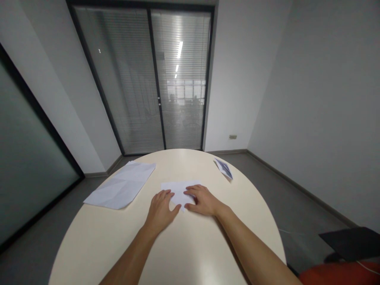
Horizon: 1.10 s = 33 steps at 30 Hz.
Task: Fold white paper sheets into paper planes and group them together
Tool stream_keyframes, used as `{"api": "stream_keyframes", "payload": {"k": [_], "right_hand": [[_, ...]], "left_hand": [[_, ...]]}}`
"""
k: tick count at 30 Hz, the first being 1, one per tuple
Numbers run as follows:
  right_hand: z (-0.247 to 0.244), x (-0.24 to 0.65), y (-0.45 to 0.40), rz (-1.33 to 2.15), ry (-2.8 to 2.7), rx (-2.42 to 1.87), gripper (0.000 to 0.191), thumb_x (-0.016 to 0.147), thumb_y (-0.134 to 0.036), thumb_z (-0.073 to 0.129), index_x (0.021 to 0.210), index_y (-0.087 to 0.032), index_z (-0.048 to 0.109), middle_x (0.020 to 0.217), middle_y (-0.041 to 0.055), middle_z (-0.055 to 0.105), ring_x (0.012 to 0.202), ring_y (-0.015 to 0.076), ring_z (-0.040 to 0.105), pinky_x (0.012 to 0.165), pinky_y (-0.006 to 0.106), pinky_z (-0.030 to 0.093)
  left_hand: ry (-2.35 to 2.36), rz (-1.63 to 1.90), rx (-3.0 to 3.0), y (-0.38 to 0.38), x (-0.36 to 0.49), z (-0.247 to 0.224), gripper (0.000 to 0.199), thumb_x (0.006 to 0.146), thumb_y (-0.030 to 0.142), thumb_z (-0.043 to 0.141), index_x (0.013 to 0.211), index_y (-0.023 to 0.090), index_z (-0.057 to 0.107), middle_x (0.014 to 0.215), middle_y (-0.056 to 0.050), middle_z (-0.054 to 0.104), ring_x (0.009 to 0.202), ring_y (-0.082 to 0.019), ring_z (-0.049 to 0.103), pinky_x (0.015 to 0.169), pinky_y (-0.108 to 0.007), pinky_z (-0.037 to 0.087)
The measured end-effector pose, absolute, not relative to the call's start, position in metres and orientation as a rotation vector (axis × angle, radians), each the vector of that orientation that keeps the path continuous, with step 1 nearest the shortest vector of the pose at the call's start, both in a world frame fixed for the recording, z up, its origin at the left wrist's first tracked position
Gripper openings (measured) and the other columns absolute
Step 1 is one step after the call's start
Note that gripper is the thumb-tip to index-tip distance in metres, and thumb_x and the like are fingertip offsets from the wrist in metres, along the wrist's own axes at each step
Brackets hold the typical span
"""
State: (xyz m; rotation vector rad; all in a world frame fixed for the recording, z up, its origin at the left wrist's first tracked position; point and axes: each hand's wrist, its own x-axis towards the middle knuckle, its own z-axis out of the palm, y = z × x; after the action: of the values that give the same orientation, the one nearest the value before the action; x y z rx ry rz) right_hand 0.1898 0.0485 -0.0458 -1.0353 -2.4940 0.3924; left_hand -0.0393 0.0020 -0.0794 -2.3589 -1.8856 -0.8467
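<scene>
A small white sheet of paper (pixel 179 190) lies on the round cream table (pixel 181 245), its lower edge coming to a point between my hands. My left hand (pixel 162 208) rests on the left side of this paper, thumb and fingers apart. On its right side lies my right hand (pixel 202 200), also with thumb and fingers spread. Both hands press on the paper from above, palms down, and hide its left and right parts.
Larger creased white sheets (pixel 124 186) lie at the table's left. A folded paper piece with a dark printed area (pixel 224 168) stands near the right rim. Beyond are a glass door with blinds (pixel 184 118) and, lower right, a red seat (pixel 341 273) with a dark flat object (pixel 350 242).
</scene>
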Motion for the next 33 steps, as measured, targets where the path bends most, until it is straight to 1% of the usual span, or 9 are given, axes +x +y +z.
{"api": "stream_keyframes", "payload": {"k": [2, 4, 7, 12, 16, 19, 23, 28, 33], "right_hand": [[-0.043, 0.190, 0.049, 0.386, -2.490, -1.031, 0.053, 0.084, -0.048, 0.070, 0.128, -0.019, 0.069, 0.132, 0.0153, 0.067, 0.123, 0.0339, 0.058, 0.107, 0.049, 0.040], [-0.040, 0.190, 0.049, 0.392, -2.482, -1.026, 0.045, 0.086, -0.044, 0.069, 0.123, -0.018, 0.072, 0.115, 0.0124, 0.075, 0.109, 0.0304, 0.065, 0.100, 0.044, 0.045], [-0.037, 0.190, 0.050, 0.417, -2.432, -1.009, 0.031, 0.088, -0.035, 0.066, 0.113, -0.020, 0.076, 0.096, 0.0076, 0.078, 0.094, 0.0250, 0.067, 0.091, 0.037, 0.048], [-0.040, 0.191, 0.053, 0.536, -2.318, -0.992, 0.024, 0.087, -0.027, 0.065, 0.105, -0.021, 0.079, 0.094, 0.0075, 0.077, 0.090, 0.0207, 0.068, 0.087, 0.031, 0.049], [-0.043, 0.190, 0.054, 0.624, -2.318, -1.000, 0.024, 0.088, -0.025, 0.063, 0.105, -0.021, 0.079, 0.093, 0.0073, 0.076, 0.082, 0.0186, 0.068, 0.081, 0.029, 0.051], [-0.045, 0.191, 0.056, 0.613, -2.326, -0.981, 0.024, 0.089, -0.023, 0.062, 0.107, -0.021, 0.078, 0.096, 0.0070, 0.076, 0.091, 0.0206, 0.068, 0.086, 0.032, 0.051], [-0.050, 0.192, 0.058, 0.501, -2.312, -0.946, 0.029, 0.088, -0.019, 0.062, 0.115, -0.020, 0.074, 0.118, 0.0091, 0.072, 0.114, 0.0249, 0.062, 0.103, 0.039, 0.046], [-0.053, 0.193, 0.060, 0.510, -2.321, -0.940, 0.034, 0.088, -0.012, 0.059, 0.118, -0.020, 0.070, 0.122, 0.0097, 0.070, 0.113, 0.0235, 0.064, 0.103, 0.038, 0.048], [-0.055, 0.192, 0.063, 0.516, -2.309, -0.907, 0.043, 0.085, -0.004, 0.053, 0.121, -0.020, 0.069, 0.124, 0.0092, 0.071, 0.115, 0.0224, 0.065, 0.106, 0.039, 0.048]], "left_hand": [[-1.896, -0.820, -2.359, 0.003, -0.040, -0.081, 0.041, 0.089, 0.039, 0.066, 0.124, 0.017, 0.067, 0.136, -0.014, 0.064, 0.129, -0.032, 0.055, 0.113, -0.050, 0.037], [-1.915, -0.804, -2.353, 0.004, -0.040, -0.082, 0.040, 0.091, 0.036, 0.064, 0.126, 0.016, 0.067, 0.137, -0.015, 0.063, 0.131, -0.033, 0.053, 0.114, -0.052, 0.037], [-1.935, -0.821, -2.336, 0.005, -0.041, -0.081, 0.035, 0.091, 0.030, 0.063, 0.123, 0.016, 0.069, 0.135, -0.014, 0.064, 0.129, -0.032, 0.055, 0.113, -0.051, 0.038], [-1.871, -0.875, -2.409, 0.006, -0.043, -0.077, 0.027, 0.091, 0.017, 0.060, 0.114, 0.021, 0.074, 0.123, -0.009, 0.070, 0.117, -0.025, 0.062, 0.108, -0.044, 0.045], [-1.770, -0.895, -2.519, 0.004, -0.042, -0.074, 0.027, 0.091, 0.026, 0.065, 0.117, 0.023, 0.073, 0.125, -0.009, 0.069, 0.118, -0.026, 0.061, 0.108, -0.046, 0.045], [-1.733, -0.888, -2.569, 0.002, -0.041, -0.072, 0.031, 0.091, 0.031, 0.066, 0.120, 0.023, 0.072, 0.129, -0.009, 0.067, 0.121, -0.027, 0.060, 0.110, -0.048, 0.044], [-1.713, -0.884, -2.609, 0.002, -0.042, -0.072, 0.029, 0.094, 0.025, 0.061, 0.120, 0.024, 0.073, 0.132, -0.008, 0.067, 0.124, -0.026, 0.059, 0.111, -0.048, 0.044], [-1.684, -0.901, -2.648, 0.003, -0.043, -0.074, 0.030, 0.095, 0.020, 0.056, 0.119, 0.026, 0.073, 0.133, -0.007, 0.067, 0.126, -0.025, 0.059, 0.112, -0.047, 0.044], [-1.658, -0.922, -2.652, 0.004, -0.043, -0.076, 0.033, 0.094, 0.014, 0.054, 0.119, 0.024, 0.073, 0.132, -0.008, 0.067, 0.125, -0.025, 0.059, 0.111, -0.047, 0.045]]}}
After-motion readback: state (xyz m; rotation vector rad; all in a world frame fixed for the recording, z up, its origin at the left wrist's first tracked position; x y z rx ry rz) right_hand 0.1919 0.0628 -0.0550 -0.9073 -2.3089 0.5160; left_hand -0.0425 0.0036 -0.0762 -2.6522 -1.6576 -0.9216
